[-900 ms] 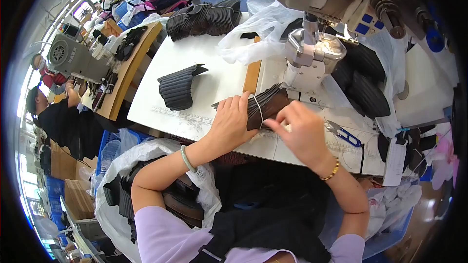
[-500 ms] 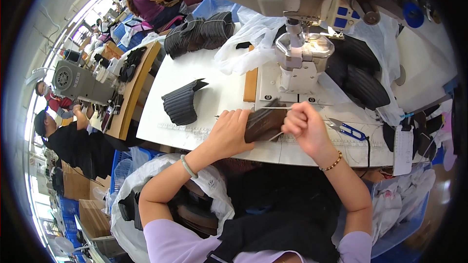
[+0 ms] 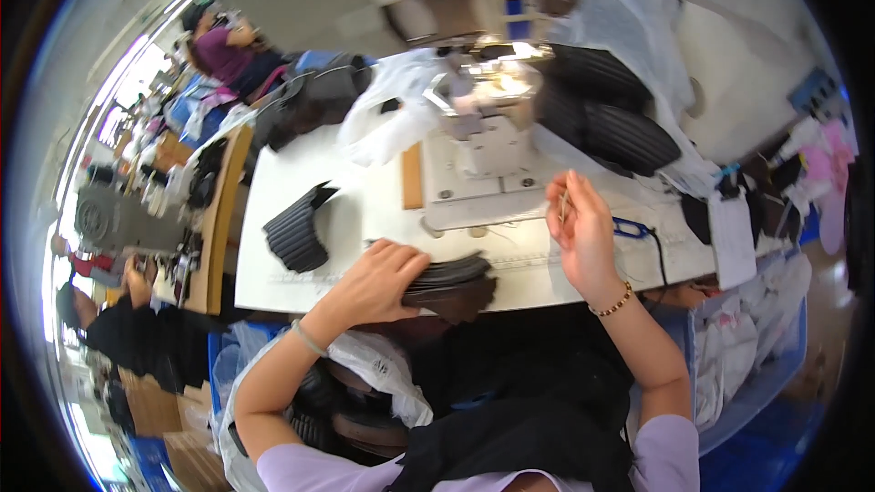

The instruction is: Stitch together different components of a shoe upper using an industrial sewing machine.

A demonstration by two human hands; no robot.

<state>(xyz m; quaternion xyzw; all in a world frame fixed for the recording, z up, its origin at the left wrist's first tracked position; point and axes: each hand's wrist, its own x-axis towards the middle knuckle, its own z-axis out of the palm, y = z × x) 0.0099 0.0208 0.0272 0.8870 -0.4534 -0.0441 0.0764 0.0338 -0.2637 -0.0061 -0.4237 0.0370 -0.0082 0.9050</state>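
My left hand point(image 3: 375, 287) is closed round one end of a bundle of curved ribbed pieces point(image 3: 456, 287), black above and dark brown below, at the table's front edge. To the right of it, my raised right hand point(image 3: 585, 235) pinches a thin pale band point(image 3: 564, 204), apart from the bundle. A single black ribbed piece point(image 3: 296, 235) lies on the white table to the left. Blue-handled thread snips point(image 3: 629, 228) lie just right of my right hand, partly hidden by it.
A sewing machine point(image 3: 497, 148) with its lamp lit stands beyond my hands. More black ribbed pieces point(image 3: 629, 137) lie right of it, others point(image 3: 314, 96) at the far left. A plastic bag point(image 3: 374, 369) of pieces hangs below the table. Co-workers sit at the left.
The pale band was stretched from the bundle to my right hand; now it is off the bundle and in my right fingers. My left hand has brought the bundle nearer. The view has shifted.
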